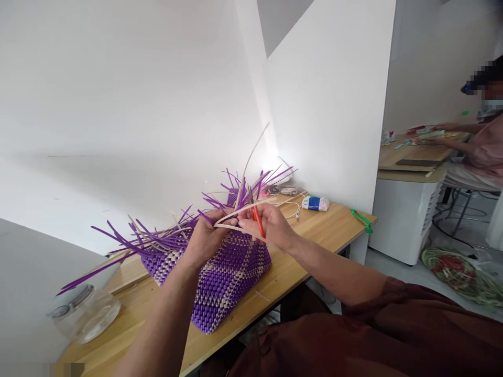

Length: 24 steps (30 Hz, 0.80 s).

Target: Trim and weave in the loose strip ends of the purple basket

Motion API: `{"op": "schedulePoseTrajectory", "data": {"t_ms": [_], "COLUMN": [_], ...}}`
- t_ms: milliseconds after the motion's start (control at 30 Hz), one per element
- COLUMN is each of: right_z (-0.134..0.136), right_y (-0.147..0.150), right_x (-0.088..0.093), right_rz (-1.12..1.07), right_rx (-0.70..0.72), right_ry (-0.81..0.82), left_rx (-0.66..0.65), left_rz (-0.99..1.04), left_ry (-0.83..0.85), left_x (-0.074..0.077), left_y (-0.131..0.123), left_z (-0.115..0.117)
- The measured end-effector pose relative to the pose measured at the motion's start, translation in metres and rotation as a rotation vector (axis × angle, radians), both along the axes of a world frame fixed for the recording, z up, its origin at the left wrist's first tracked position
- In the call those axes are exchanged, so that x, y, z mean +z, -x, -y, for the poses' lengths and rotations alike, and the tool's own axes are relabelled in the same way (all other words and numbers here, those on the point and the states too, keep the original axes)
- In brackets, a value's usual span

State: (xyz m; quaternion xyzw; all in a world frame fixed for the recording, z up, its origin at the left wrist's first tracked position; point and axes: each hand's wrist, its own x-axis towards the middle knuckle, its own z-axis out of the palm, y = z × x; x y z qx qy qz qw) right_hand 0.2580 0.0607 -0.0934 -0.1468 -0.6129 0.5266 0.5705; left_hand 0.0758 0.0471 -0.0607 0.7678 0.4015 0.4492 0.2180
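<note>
A purple and cream woven basket (226, 275) lies on its side on the wooden table (314, 230), with several loose purple and cream strips sticking up from its rim. My left hand (204, 238) grips the basket's rim and pinches a cream strip (236, 212). My right hand (267, 225) is closed on orange-handled scissors (257, 220) and also touches the bent cream strip. The two hands nearly meet above the basket.
A clear glass jar (84, 314) stands at the table's near left. A small white and blue packet (315, 203), a white cable and a green strap (363, 220) lie at the far end. Another person sits at a second table (416, 157) on the right. A white appliance stands below it.
</note>
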Motion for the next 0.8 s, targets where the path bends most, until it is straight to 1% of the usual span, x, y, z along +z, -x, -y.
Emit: {"op": "schedulePoseTrajectory", "data": {"t_ms": [200, 467, 633, 800], "right_z": [-0.005, -0.003, -0.002, -0.001], "right_y": [-0.001, -0.012, -0.013, -0.012], "right_x": [-0.005, -0.009, -0.012, -0.013], "right_rz": [0.043, 0.043, 0.039, 0.034], "right_rx": [-0.035, 0.013, 0.041, 0.046], "right_ry": [0.014, 0.077, 0.068, 0.084], "left_rx": [0.005, 0.062, 0.036, 0.029], "left_rz": [0.043, 0.045, 0.045, 0.133], "left_ry": [0.026, 0.055, 0.105, 0.169], "left_x": [-0.004, -0.005, -0.003, -0.004], "left_y": [0.003, 0.008, 0.009, 0.009], "left_z": [-0.005, -0.008, -0.008, -0.009]}}
